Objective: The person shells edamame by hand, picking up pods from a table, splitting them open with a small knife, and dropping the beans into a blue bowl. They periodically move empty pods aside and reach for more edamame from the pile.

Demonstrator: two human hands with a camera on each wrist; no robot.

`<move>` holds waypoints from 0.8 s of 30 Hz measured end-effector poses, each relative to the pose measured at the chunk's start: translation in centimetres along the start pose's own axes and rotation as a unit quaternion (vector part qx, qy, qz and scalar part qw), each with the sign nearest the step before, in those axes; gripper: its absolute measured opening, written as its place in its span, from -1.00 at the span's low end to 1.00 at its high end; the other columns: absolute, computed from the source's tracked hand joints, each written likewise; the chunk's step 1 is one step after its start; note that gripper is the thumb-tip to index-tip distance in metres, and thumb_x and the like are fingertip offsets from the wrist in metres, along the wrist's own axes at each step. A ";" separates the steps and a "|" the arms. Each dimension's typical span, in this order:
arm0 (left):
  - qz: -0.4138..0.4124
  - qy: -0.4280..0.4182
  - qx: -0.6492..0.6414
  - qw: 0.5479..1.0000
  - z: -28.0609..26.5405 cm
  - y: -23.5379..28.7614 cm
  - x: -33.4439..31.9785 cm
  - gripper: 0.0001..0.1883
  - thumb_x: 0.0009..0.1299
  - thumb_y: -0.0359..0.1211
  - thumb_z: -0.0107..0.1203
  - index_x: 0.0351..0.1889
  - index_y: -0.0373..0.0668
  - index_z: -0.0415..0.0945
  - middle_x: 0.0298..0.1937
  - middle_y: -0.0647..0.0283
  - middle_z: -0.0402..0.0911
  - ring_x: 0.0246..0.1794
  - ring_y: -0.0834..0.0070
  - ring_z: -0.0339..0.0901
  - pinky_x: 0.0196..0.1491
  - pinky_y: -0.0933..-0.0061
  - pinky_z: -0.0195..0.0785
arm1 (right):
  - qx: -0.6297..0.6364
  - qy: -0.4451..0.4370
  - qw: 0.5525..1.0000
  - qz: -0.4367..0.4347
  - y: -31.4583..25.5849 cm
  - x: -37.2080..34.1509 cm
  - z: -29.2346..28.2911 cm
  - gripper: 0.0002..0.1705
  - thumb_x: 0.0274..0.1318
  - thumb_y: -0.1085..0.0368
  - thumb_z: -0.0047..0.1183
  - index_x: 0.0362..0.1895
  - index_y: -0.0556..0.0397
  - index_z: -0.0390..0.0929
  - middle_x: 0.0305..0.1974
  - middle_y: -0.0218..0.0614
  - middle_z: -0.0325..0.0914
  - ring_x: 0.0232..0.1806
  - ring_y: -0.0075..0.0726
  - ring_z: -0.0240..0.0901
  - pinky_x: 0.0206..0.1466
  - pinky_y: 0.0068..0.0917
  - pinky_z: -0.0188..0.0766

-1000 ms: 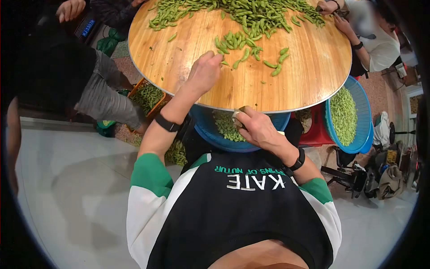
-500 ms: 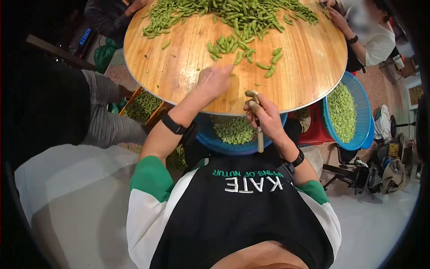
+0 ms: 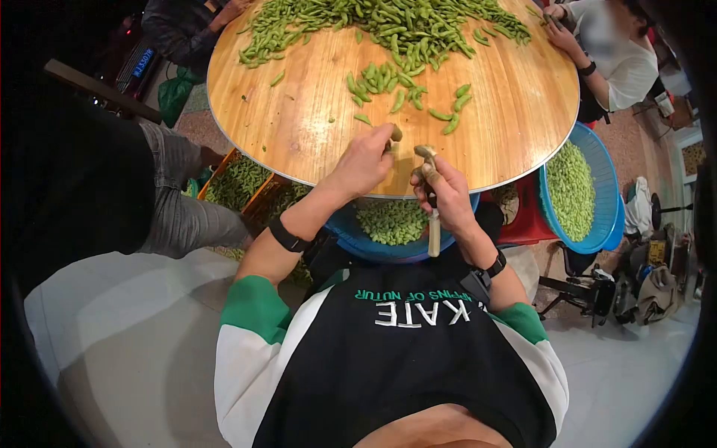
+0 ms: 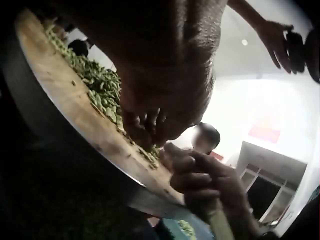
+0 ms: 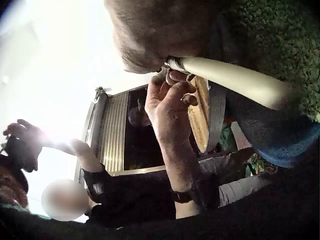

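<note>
Head view: shelling looks well under way. Beans (image 3: 392,222) sit in a blue basin (image 3: 346,230) below the bench (image 3: 299,134) edge; heaped pods (image 3: 381,22) on the far side, so plenty left, I judge. Loose pods (image 3: 371,77) lie beyond the left grip (image 3: 362,163). Right grip (image 3: 450,198) clamped on a pale-handled tool (image 3: 434,235).

Left wrist view: left fingers curled; whether they pinch a pod, cannot tell.

Right wrist view: handle juts from right grip; working end not made out.
</note>
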State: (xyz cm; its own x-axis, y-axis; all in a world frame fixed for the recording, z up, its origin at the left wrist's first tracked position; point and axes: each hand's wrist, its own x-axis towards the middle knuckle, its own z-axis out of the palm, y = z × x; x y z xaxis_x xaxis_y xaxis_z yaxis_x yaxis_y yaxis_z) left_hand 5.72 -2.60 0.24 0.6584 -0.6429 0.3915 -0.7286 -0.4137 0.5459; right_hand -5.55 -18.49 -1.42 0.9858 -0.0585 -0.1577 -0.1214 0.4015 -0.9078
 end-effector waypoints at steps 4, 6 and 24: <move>-0.158 -0.041 -0.382 0.910 -0.5 2.5 0.2 -0.89 0.26 -0.55 0.13 -0.28 -0.29 0.46 -0.40 0.30 0.53 -0.41 0.57 0.47 -0.36 0.52 0.34 | 0.034 -0.019 0.999 -0.033 -1.1 0.2 0.6 -0.60 0.38 0.25 -0.21 0.24 0.11 0.27 -0.37 -0.40 0.43 -0.55 -0.69 0.27 -0.61 -0.73 0.20; -0.156 -0.031 -0.492 0.856 -0.3 2.7 0.2 -0.89 0.28 -0.51 0.15 -0.29 -0.28 0.45 -0.43 0.34 0.52 -0.50 0.66 0.41 -0.44 0.58 0.30 | 0.027 -0.042 0.998 -0.041 -1.2 0.3 0.5 -0.61 0.38 0.26 -0.22 0.22 0.11 0.28 -0.37 -0.41 0.43 -0.56 -0.70 0.26 -0.61 -0.74 0.20; -0.185 -0.008 -0.476 0.860 -1.6 4.3 -0.2 -0.95 0.36 -0.52 0.07 -0.25 -0.31 0.47 -0.40 0.40 0.52 -0.42 0.73 0.40 -0.35 0.68 0.27 | 0.033 -0.078 0.995 -0.060 -2.6 -0.6 1.3 -0.62 0.36 0.34 -0.20 0.21 0.17 0.28 -0.35 -0.40 0.44 -0.57 -0.70 0.23 -0.58 -0.72 0.18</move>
State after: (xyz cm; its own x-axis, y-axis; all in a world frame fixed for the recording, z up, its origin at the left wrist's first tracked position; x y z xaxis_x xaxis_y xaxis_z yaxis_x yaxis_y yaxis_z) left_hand 2.76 -3.23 3.75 0.8040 -0.5922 0.0540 0.0200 0.1178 0.9928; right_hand -5.72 -18.34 1.49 0.9994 0.0308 0.0179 0.0018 0.4601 -0.8879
